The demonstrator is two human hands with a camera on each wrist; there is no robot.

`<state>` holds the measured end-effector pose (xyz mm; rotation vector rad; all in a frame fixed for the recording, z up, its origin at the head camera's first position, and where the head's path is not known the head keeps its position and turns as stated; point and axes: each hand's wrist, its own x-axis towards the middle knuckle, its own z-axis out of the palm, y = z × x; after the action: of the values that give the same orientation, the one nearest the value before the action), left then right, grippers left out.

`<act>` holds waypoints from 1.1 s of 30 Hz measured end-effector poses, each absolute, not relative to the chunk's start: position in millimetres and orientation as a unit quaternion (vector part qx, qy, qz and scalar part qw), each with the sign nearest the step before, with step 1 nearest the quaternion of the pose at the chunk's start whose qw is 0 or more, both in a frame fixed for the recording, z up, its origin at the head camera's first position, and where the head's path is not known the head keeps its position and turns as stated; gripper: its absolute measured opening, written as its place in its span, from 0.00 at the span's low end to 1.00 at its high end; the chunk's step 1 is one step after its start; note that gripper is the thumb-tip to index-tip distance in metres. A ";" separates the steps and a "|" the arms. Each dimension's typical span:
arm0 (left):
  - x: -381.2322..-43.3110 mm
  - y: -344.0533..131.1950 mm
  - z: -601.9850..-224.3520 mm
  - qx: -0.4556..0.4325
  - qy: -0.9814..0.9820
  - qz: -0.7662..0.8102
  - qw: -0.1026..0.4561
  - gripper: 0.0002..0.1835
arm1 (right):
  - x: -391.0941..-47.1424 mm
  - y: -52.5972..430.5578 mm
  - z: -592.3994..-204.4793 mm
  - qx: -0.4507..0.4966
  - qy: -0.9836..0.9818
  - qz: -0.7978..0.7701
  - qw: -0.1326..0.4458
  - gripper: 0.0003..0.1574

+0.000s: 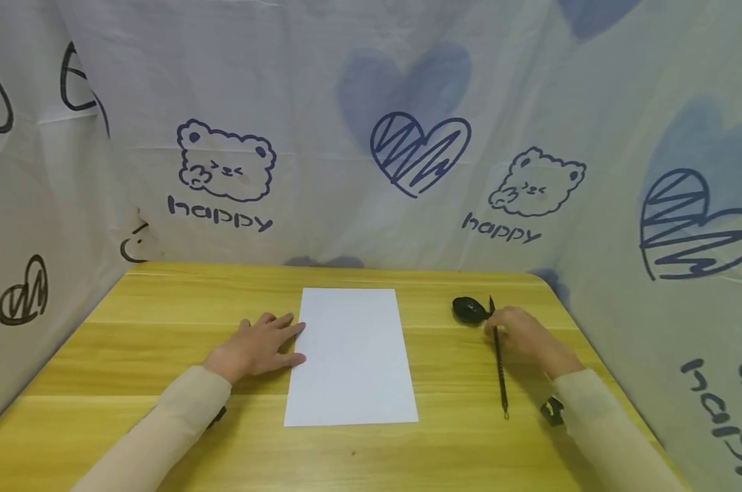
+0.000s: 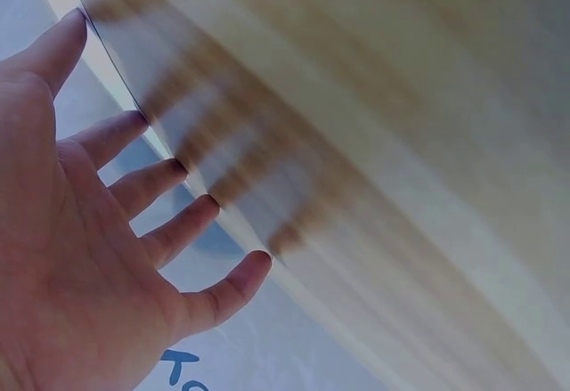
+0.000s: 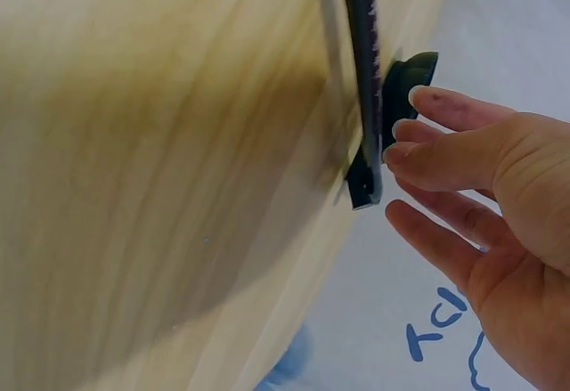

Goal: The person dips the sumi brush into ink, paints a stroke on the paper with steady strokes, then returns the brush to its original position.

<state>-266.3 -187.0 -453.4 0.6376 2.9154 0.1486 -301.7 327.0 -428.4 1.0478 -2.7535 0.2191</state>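
Observation:
A blank white sheet of paper point(image 1: 351, 355) lies on the yellow wood-grain table. My left hand point(image 1: 257, 348) has its fingers spread, with the fingertips on the sheet's left edge; the left wrist view shows those fingertips along the paper's edge. On the right, a thin black brush point(image 1: 500, 369) with a small loop at its near end passes under the fingers of my right hand point(image 1: 521, 335). In the right wrist view, the thumb and fingertips come together right beside the shaft; I cannot tell whether they pinch it. A black spoon-shaped dish point(image 1: 467, 310) lies just left of the brush's far end.
White cloth point(image 1: 322, 157) printed with hearts, bear faces and lettering hangs behind the table and along both sides. The table's wooden top point(image 1: 156, 301) shows around the paper. A small black device point(image 1: 552, 411) sits at my right wrist.

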 end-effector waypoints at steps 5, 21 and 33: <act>-266.4 -186.3 -452.4 0.212 0.973 0.049 0.079 0.43 | -298.9 329.9 -432.6 0.361 -0.926 0.067 0.088 0.29; -266.4 -184.3 -452.1 0.216 0.972 0.049 0.078 0.42 | -302.6 334.9 -445.0 0.412 -0.902 0.091 0.093 0.27; -266.5 -185.8 -450.2 0.214 0.972 0.047 0.079 0.42 | -302.6 330.9 -431.5 0.402 -0.904 0.096 0.111 0.21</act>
<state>-266.5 -185.8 -450.2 0.6407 2.9102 0.1419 -302.6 330.9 -431.5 1.1818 -2.6540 0.2815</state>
